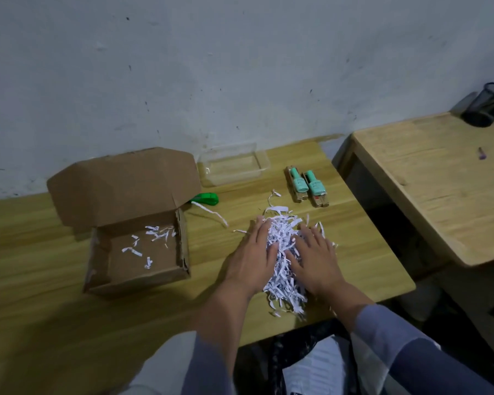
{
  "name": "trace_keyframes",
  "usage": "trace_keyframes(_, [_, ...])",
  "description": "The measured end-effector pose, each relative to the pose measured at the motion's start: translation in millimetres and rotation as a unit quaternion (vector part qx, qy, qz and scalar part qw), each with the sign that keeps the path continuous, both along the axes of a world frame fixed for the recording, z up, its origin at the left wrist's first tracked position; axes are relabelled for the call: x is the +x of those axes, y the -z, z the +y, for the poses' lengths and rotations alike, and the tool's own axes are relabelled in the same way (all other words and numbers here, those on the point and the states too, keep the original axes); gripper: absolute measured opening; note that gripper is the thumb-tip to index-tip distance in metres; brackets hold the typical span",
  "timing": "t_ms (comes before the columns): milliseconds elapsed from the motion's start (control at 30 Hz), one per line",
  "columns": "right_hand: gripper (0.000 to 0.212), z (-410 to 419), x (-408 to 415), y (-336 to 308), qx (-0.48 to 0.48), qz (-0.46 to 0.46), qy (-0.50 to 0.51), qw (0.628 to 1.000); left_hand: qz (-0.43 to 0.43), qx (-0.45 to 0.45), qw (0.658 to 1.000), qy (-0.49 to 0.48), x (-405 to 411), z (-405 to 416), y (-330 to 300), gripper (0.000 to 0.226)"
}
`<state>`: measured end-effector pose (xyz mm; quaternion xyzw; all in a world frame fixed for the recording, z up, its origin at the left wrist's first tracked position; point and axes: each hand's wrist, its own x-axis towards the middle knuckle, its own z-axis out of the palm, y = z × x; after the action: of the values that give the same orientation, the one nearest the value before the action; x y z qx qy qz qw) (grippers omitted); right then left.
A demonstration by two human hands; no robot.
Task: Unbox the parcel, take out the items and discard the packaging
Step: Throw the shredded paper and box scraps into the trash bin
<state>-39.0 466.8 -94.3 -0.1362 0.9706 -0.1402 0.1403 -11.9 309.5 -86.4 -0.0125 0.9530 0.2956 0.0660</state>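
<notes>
An open brown cardboard box [139, 246] sits on the wooden table [40, 280], lid flap up, with several stray paper shreds inside. Right of it lies a heap of white shredded paper [283, 252]. My left hand [251, 258] presses against the heap's left side and my right hand [315, 255] against its right side, fingers spread, cupping the pile between them. Two mint-green bottles [307, 185] lie side by side on the table beyond the heap.
A clear plastic tray [234, 165] stands by the wall. A green cutter [206, 198] lies next to the box flap. A black bag with white paper [311, 363] hangs below the table's front edge. A second table [439, 181] with a mesh holder [488, 105] stands at right.
</notes>
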Motion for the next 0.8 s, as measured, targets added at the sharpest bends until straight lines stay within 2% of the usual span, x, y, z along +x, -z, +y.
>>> trace_keyframes(100, [0.058, 2, -3, -3, -0.046, 0.000, 0.012, 0.999, 0.037, -0.014, 0.999, 0.011, -3, 1, -8, 0.051])
trace_keyframes(200, [0.061, 7, -4, -12, -0.128, 0.005, 0.026, 0.991, 0.082, -0.069, 0.994, 0.007, -6, -8, -16, 0.047])
trace_keyframes(267, [0.063, 14, -4, -18, -0.140, 0.007, 0.026, 0.990, 0.069, -0.110, 0.992, 0.011, -8, -18, -18, 0.050])
trace_keyframes(333, [0.077, 22, -2, -22, -0.121, -0.011, 0.009, 0.993, 0.014, -0.132, 0.990, 0.036, -9, -28, -17, 0.068])
trace_keyframes(433, [0.108, 32, 6, -19, -0.082, -0.058, -0.038, 0.994, -0.050, -0.102, 0.990, 0.085, -8, -41, -12, 0.106])
trace_keyframes(533, [0.116, 35, 15, -6, -0.053, -0.039, -0.070, 0.995, -0.077, -0.105, 0.980, 0.150, -1, -43, -7, 0.120])
trace_keyframes(633, [0.103, 28, 19, 2, -0.041, 0.004, -0.067, 0.997, -0.051, -0.154, 0.968, 0.193, 5, -34, 0, 0.116])
trace_keyframes(700, [0.087, 19, 16, 3, -0.060, 0.024, -0.070, 0.995, -0.003, -0.156, 0.973, 0.169, 4, -28, 6, 0.096])
trace_keyframes(800, [0.069, 8, 4, 2, -0.152, 0.016, -0.053, 0.987, 0.035, -0.105, 0.985, 0.130, -3, -21, 9, 0.073])
